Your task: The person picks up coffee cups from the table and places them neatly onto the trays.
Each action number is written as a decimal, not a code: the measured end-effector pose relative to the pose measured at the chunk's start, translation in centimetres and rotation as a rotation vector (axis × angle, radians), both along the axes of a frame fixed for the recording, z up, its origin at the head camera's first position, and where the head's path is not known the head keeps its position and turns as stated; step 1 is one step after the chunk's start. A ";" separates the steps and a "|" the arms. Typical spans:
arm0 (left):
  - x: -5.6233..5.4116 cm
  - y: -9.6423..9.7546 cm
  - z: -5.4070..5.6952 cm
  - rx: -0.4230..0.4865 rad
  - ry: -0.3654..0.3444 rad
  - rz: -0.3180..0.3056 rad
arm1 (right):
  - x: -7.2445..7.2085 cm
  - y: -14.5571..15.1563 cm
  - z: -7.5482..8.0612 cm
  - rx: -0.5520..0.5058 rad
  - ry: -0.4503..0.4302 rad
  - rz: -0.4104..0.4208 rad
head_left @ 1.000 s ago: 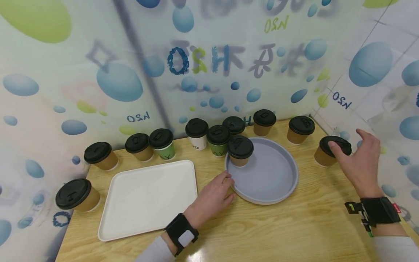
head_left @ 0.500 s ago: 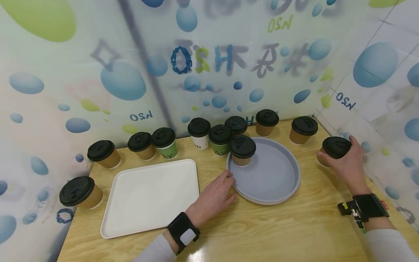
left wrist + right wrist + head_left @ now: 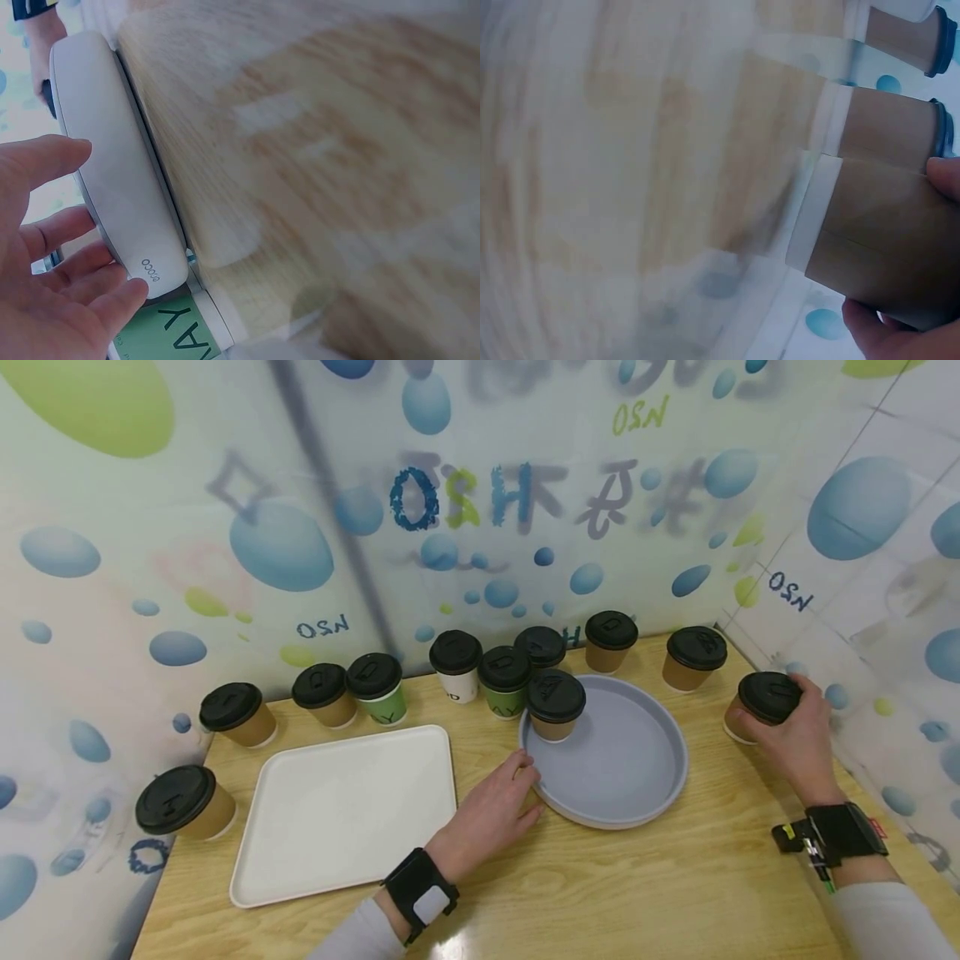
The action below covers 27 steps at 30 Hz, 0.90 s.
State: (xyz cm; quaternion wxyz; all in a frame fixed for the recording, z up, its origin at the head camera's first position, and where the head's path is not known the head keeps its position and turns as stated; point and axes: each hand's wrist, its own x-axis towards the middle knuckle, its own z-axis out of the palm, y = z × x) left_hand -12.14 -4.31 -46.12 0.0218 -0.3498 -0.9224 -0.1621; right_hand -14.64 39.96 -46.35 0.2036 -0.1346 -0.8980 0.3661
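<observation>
My right hand [image 3: 798,739] grips a brown paper coffee cup [image 3: 742,724] with a black lid at the table's right side. In the right wrist view, that cup [image 3: 885,232] is large, with thumb and fingers on opposite sides. My left hand [image 3: 487,810] rests its fingertips at the near left rim of a round grey-blue plate [image 3: 615,777]. From the left wrist, the plate's pale outer wall [image 3: 120,172] shows, fingers relaxed along it. Another brown lidded cup [image 3: 553,727] stands at the plate's left edge.
A white rectangular tray [image 3: 345,818] lies left of the plate. Several lidded cups line the back, including a green cup [image 3: 386,706], a white cup [image 3: 459,687] and a brown cup [image 3: 684,675]. A large brown cup [image 3: 213,810] stands at far left. Patterned walls [image 3: 480,552] border the table.
My right hand has moved left onto the rightmost cup, and its fingers have closed round it. The left hand stays at the plate's rim. The view has shifted slightly.
</observation>
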 end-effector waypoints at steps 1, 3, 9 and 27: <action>0.0 0.0 0.0 0.000 0.002 -0.001 | 0.1 -0.1 0.1 -0.006 0.017 -0.003; 0.0 0.0 0.0 0.000 0.007 -0.003 | 0.2 -0.3 0.5 -0.019 0.062 -0.007; 0.1 0.0 -0.1 -0.003 0.023 -0.003 | 0.9 -2.3 2.7 -0.027 0.130 0.039; 0.0 0.0 -0.2 -0.005 0.009 -0.003 | -1.5 -10.3 4.8 0.013 0.123 0.434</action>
